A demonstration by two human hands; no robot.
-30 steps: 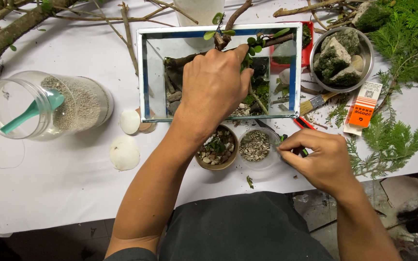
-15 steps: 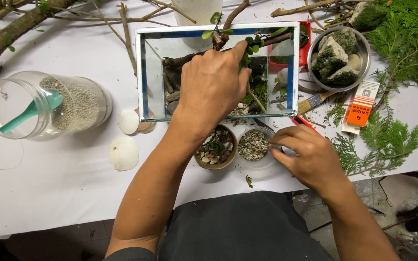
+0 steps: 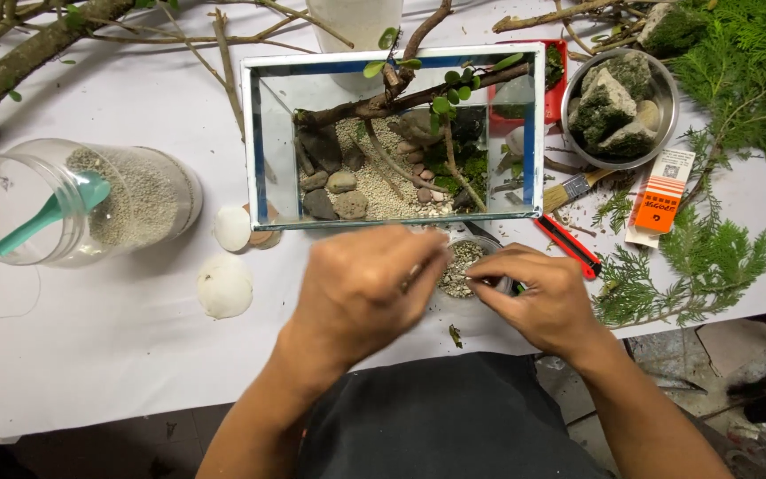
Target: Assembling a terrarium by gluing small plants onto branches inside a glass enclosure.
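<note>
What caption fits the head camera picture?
Both hands meet over a small gravel cup before a glass tank.

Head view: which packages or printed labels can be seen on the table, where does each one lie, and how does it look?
Flat orange-and-white rectangular packet: lies at the right, below the round metal bowl of rocks, among green fern sprigs; has a small square code at its top.
No other label, sign or screen shows.

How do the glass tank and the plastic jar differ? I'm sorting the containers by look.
The glass tank is rectangular and stands upright with its open top up; the plastic jar is round and lies on its side. The tank holds stones, moss and a branch; the jar holds a teal scoop. Both are clear and contain pale gravel.
</note>
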